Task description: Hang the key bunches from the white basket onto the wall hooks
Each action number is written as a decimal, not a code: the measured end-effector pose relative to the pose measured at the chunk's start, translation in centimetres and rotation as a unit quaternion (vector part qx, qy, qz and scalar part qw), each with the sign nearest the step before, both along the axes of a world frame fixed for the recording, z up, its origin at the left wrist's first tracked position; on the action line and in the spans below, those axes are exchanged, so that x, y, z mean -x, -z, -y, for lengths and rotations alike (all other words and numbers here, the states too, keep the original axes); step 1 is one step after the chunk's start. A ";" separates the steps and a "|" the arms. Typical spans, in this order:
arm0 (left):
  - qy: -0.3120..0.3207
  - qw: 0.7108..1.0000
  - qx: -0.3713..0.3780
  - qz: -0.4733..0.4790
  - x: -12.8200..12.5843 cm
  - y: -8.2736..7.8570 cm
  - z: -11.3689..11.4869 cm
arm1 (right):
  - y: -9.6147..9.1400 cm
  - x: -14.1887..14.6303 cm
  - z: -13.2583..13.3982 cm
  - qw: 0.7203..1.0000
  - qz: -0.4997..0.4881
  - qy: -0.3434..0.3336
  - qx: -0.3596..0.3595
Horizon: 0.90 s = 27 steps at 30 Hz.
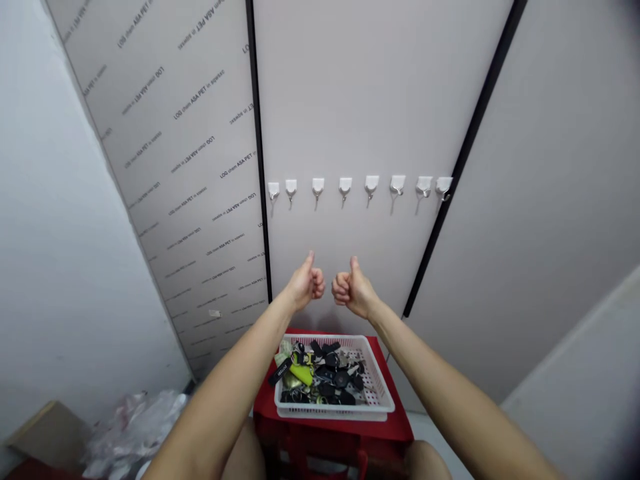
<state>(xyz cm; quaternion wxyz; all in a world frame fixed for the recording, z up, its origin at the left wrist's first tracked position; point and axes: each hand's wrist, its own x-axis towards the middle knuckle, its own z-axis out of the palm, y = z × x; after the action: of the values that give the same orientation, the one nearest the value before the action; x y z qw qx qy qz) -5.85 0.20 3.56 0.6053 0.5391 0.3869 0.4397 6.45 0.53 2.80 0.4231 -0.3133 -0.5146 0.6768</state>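
Grey panel wall (pixel 340 100) filling the view ahead, white hooks (pixel 345 185) lined along it at 12 o'clock from the hands. Red stool (pixel 333 427) at 6 o'clock, topped by a white basket (pixel 380 393) heaped with keys (pixel 320 377). Left hand (pixel 307 283) and right hand (pixel 350 288) curled into separate fists just above the basket, thumbs raised, nearly touching, pinching nothing.

A white plastic basket (pixel 334 412) holds a jumbled heap of car keys and fobs (pixel 323 379) (one fob lime green), below a level row of eight white metal-pronged hooks (pixel 345 186).
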 end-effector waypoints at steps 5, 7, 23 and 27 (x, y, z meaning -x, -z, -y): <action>0.099 0.994 -0.011 0.036 -0.8 -1.7 0.2 | -1.5 0.3 0.4 0.999 0.002 -0.040 -0.028; 0.106 0.993 -0.005 0.043 -0.8 -1.1 0.3 | -1.1 0.2 0.6 0.998 0.015 -0.049 -0.026; 0.095 0.995 0.006 0.016 0.4 0.2 0.1 | 0.2 1.2 -0.2 0.997 0.033 -0.070 -0.005; 0.054 0.998 0.003 -0.019 0.6 1.3 0.2 | 0.9 1.3 0.0 0.996 0.050 -0.069 0.007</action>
<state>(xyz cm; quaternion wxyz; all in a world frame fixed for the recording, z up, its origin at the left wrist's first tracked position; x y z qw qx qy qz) -6.48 0.02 2.23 0.6219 0.5658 0.3699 0.3953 5.11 0.50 1.88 0.3473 -0.3135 -0.5508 0.6912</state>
